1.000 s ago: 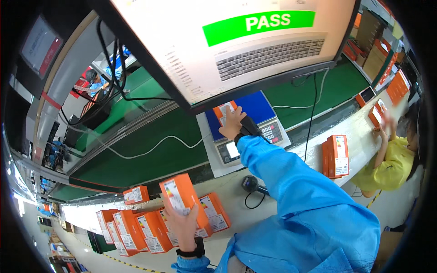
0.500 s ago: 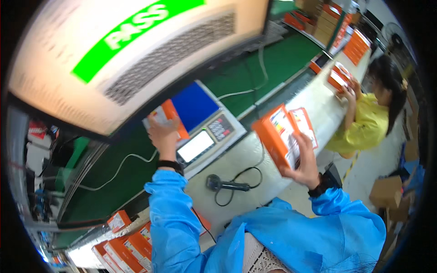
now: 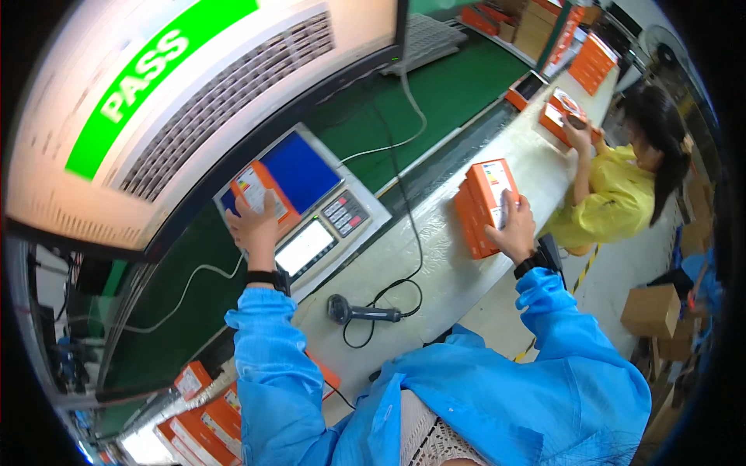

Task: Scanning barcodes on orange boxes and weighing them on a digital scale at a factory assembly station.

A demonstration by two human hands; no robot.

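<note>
Two orange boxes are attended by bare hands, one by each. The first, an orange oblong cardboard box with a white label (image 3: 264, 182), is carried by the white electronic scale with a blue plate (image 3: 311, 175); the plate's left part is covered by it. Its long axis is directed from the scale's far edge toward the near edge. The box is met from the left: the left hand (image 3: 252, 223), much the nearer of the two, is set at its left side, thumb laid over the label face. Contact is seen; a firm grip cannot be told.

Well to the right of the scale, a second orange labelled box (image 3: 493, 180) is gripped by the right hand (image 3: 514, 229) at its right side. Another orange box (image 3: 466, 217) is partly covered by it, on the side toward the scale.

Appearance: cardboard bright orange, edges straight, coloured bands printed on the labels. On the scale's near side, a black handheld scanner (image 3: 361, 312) is laid down.
</note>
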